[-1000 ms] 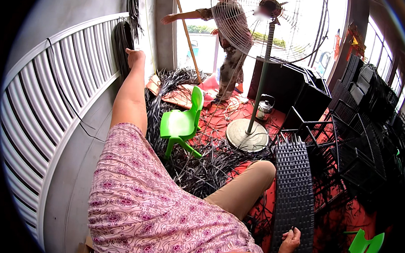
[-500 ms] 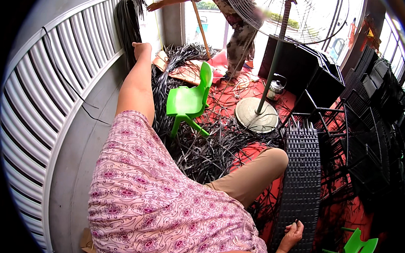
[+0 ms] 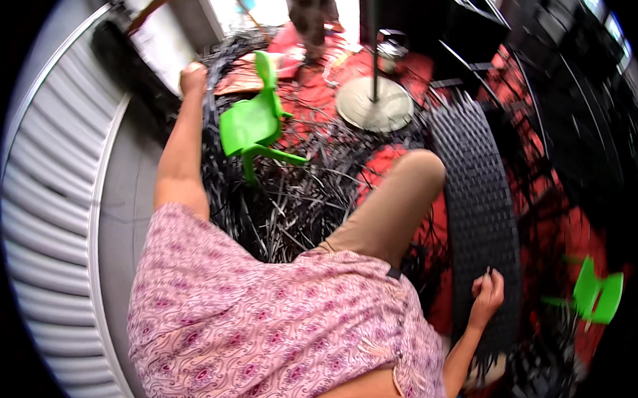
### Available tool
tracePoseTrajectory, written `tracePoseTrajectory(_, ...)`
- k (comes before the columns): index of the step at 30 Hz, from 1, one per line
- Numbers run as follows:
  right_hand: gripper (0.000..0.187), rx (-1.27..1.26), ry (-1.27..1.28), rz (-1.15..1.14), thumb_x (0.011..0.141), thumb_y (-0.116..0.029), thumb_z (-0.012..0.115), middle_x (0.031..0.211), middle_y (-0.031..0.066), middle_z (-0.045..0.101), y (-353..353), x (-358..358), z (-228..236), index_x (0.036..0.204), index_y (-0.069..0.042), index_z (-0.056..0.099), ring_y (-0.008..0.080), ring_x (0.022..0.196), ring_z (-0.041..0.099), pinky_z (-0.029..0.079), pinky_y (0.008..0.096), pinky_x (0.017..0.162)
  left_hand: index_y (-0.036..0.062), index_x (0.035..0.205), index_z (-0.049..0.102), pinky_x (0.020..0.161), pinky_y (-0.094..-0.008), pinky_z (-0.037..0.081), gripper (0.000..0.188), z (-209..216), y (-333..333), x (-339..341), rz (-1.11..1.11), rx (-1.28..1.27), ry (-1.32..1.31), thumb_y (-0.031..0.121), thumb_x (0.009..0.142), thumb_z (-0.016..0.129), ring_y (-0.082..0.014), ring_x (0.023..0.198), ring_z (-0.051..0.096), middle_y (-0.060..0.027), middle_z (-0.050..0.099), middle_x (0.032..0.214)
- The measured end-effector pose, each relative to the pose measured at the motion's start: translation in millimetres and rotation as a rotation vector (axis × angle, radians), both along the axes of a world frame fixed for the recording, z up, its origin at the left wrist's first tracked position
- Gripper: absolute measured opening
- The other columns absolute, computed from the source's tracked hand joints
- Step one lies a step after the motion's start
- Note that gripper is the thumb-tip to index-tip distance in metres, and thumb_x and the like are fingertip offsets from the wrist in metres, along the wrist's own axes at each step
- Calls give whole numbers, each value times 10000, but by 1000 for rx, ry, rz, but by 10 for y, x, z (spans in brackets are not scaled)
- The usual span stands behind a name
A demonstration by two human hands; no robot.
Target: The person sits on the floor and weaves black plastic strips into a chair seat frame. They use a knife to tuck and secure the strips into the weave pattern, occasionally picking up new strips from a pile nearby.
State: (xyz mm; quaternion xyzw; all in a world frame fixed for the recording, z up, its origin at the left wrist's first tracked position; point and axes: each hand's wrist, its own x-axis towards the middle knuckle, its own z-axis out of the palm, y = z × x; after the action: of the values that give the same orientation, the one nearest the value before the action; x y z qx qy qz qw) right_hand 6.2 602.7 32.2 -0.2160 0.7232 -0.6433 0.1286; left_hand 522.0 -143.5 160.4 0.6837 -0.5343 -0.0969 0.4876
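My left arm stretches up to the far left, and my left hand (image 3: pixel 192 78) is closed beside a hanging bundle of black strips (image 3: pixel 115 55). Blur hides what its fingers hold, if anything. At the right, my right hand (image 3: pixel 488 295) is over a long woven black panel (image 3: pixel 480 185). Its fingers pinch a small dark piece (image 3: pixel 489 270) whose tip pokes up above them; its kind is too small to tell. Loose strip ends fringe the panel at its near end.
A green chair (image 3: pixel 249 125) stands among heaped black strips (image 3: pixel 297 205) on the red floor. Beyond are a pole's round base (image 3: pixel 374 105) and a metal kettle (image 3: pixel 391 49). Another person (image 3: pixel 311 17) stands at the back. A second green chair (image 3: pixel 598 291) is at right.
The view has tilted and shifted, so the room sits higher in the picture and more of the panel's near end shows. Both hands stay closed. The other person's arm still reaches toward the bundle.
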Motion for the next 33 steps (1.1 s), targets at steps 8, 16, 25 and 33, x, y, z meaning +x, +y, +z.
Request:
tracePoseTrajectory(8, 191, -50, -347, -158, 978, -124, 570, 766, 12, 645, 509, 627, 224, 1078, 8, 665, 37, 613, 517, 409, 178, 559, 78, 1038, 766, 518, -199, 282, 213, -728, 3654, -3364, -1327, 422, 377, 238, 995, 633, -1, 577, 376, 112, 480, 669)
tracePoseTrajectory(16, 249, 42, -487, -274, 995, -170, 629, 648, -27, 542, 725, 1409, 121, 1169, -5, 696, 38, 558, 463, 355, 209, 494, 36, 1337, 596, 622, -192, 439, 411, -945, 5762, -4001, -2089, 1186, 267, 254, 995, 664, -25, 723, 532, 44, 594, 860)
tracePoseTrajectory(25, 239, 133, -497, -202, 990, -153, 600, 737, 41, 661, 667, 1353, 29, 1112, 28, 696, 89, 664, 595, 484, 258, 604, 27, 994, 710, 570, -183, 400, 182, -1280, 5809, -4084, -1977, 1375, 240, 204, 987, 670, -18, 640, 505, 43, 620, 762)
tracePoseTrajectory(33, 233, 215, -369, -184, 1000, -175, 594, 659, 52, 661, 539, 1240, 25, 1126, -8, 697, 96, 612, 624, 501, 271, 575, 37, 961, 721, 596, -187, 415, 176, -1264, 5888, -4178, -1994, 1292, 224, 204, 985, 673, -20, 654, 512, 34, 632, 758)
